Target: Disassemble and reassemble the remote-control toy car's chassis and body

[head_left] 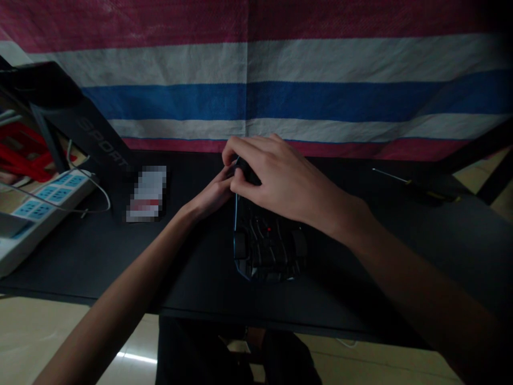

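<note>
A dark toy car (267, 247) with black wheels and a blue edge lies on the black table (120, 256), its underside or chassis facing up. My right hand (276, 176) covers its far end, fingers curled and gripping it. My left hand (212, 195) reaches in from the left, fingertips pinched against the car's far left corner, partly hidden under my right hand. What the left fingers pinch is too small to make out.
A white power strip (44, 206) with cables lies at the left edge. A black box lettered SPORT (86, 128) leans at the back left, and a small blurred card (147, 193) sits beside it. A screwdriver (417, 184) lies at the back right. A striped tarp (320, 91) hangs behind.
</note>
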The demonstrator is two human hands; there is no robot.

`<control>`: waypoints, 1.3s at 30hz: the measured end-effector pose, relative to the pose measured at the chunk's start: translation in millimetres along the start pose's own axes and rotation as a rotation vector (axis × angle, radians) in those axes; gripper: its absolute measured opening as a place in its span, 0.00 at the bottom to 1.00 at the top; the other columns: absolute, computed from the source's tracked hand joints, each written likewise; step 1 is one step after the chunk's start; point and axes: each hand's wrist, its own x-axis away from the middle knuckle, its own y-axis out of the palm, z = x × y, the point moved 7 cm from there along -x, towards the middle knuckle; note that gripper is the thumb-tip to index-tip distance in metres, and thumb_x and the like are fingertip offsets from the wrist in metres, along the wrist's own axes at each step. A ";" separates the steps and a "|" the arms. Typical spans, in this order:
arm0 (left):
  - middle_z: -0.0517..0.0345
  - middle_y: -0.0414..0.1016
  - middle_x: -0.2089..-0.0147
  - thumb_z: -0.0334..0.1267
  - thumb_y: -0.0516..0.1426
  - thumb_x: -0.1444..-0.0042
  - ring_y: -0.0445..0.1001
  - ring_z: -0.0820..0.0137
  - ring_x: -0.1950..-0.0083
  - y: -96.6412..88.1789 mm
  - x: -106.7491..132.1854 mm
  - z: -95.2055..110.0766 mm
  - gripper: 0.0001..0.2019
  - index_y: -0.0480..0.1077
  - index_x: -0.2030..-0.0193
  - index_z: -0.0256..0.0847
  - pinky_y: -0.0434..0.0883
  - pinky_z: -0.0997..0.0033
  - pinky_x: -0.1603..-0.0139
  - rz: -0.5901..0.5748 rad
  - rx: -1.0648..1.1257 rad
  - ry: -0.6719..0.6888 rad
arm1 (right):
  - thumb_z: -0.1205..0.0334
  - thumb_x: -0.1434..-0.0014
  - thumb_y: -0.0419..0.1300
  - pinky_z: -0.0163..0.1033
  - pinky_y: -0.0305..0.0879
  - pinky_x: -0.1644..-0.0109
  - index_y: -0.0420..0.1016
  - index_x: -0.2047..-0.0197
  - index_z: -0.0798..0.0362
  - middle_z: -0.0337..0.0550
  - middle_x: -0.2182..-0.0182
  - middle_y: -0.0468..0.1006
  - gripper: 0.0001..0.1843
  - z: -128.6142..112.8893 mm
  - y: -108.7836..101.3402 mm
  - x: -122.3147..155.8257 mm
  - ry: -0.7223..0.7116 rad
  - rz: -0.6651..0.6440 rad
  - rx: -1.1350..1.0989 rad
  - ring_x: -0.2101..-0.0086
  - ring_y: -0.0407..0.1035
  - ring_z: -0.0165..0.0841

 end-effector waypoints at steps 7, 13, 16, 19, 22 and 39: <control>0.44 0.85 0.41 0.50 0.69 0.37 0.77 0.43 0.31 1.3 0.0 -2.1 0.23 0.76 0.41 0.41 0.72 0.42 0.28 -0.020 -0.015 -0.012 | 0.66 0.25 0.59 0.46 0.65 0.44 0.76 0.44 0.49 0.45 0.56 0.83 0.09 -1.9 1.6 3.2 0.003 -0.018 0.029 0.55 0.77 0.41; 0.47 0.85 0.41 0.50 0.68 0.37 0.78 0.47 0.31 -4.7 -2.0 -5.2 0.23 0.77 0.41 0.41 0.73 0.46 0.28 0.021 -0.001 0.009 | 0.65 0.24 0.57 0.47 0.65 0.42 0.76 0.45 0.49 0.43 0.59 0.82 0.08 -2.1 2.6 2.9 0.005 0.006 0.046 0.55 0.76 0.41; 0.47 0.85 0.40 0.50 0.69 0.38 0.78 0.48 0.32 -2.0 -0.1 -3.0 0.24 0.77 0.40 0.41 0.73 0.46 0.27 0.017 -0.008 -0.009 | 0.63 0.23 0.57 0.48 0.65 0.42 0.76 0.46 0.49 0.44 0.58 0.82 0.07 -0.2 3.4 1.7 0.010 0.001 0.043 0.55 0.76 0.42; 0.46 0.84 0.39 0.48 0.68 0.36 0.77 0.47 0.30 1.7 0.9 -1.3 0.22 0.77 0.40 0.42 0.72 0.45 0.26 -0.006 -0.010 -0.020 | 0.62 0.21 0.55 0.48 0.65 0.42 0.77 0.47 0.50 0.45 0.58 0.83 0.09 2.0 3.8 0.7 0.024 -0.009 0.036 0.56 0.76 0.41; 0.48 0.84 0.38 0.46 0.69 0.38 0.76 0.48 0.29 0.0 -0.6 -1.8 0.21 0.77 0.41 0.43 0.70 0.45 0.24 0.001 0.009 0.007 | 0.66 0.24 0.57 0.47 0.64 0.40 0.77 0.47 0.49 0.45 0.55 0.83 0.08 -1.1 2.6 -0.2 -0.020 0.002 0.017 0.54 0.75 0.41; 0.45 0.84 0.39 0.51 0.69 0.38 0.76 0.46 0.30 2.8 -1.2 -2.7 0.24 0.77 0.41 0.41 0.71 0.44 0.25 -0.021 -0.010 -0.012 | 0.62 0.22 0.56 0.52 0.63 0.40 0.78 0.46 0.50 0.46 0.58 0.82 0.09 0.6 2.1 -0.1 0.003 0.017 0.092 0.54 0.75 0.44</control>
